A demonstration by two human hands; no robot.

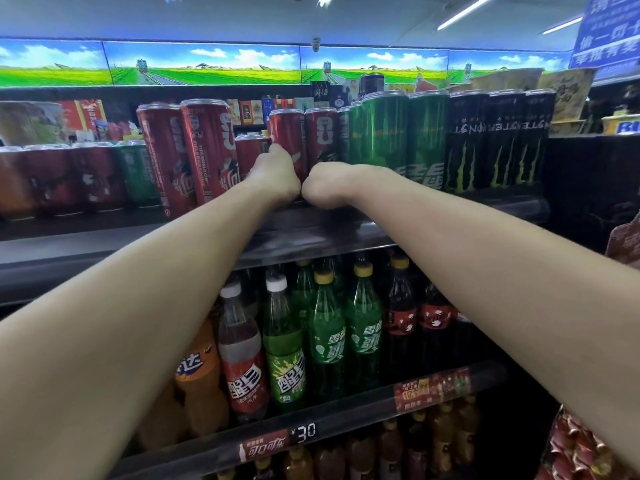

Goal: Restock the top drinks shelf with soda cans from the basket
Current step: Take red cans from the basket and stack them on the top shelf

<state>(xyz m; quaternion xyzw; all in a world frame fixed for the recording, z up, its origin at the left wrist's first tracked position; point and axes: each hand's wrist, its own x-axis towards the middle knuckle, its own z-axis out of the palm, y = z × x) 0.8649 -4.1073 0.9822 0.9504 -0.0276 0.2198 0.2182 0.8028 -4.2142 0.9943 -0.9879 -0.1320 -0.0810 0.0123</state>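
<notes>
Cans of red soda (194,157) are seen standing upside down at the left centre of the frame on the top shelf (311,233). Just right of them, the left hand (277,174) is reached among the cans, its fingers laid against a red can (289,133); whether that can is gripped cannot be told. Touching it at centre, the right hand (323,187) is curled into a fist at the shelf edge, nothing visibly held. Further right, green cans (391,136) and black cans (498,140) are lined up.
</notes>
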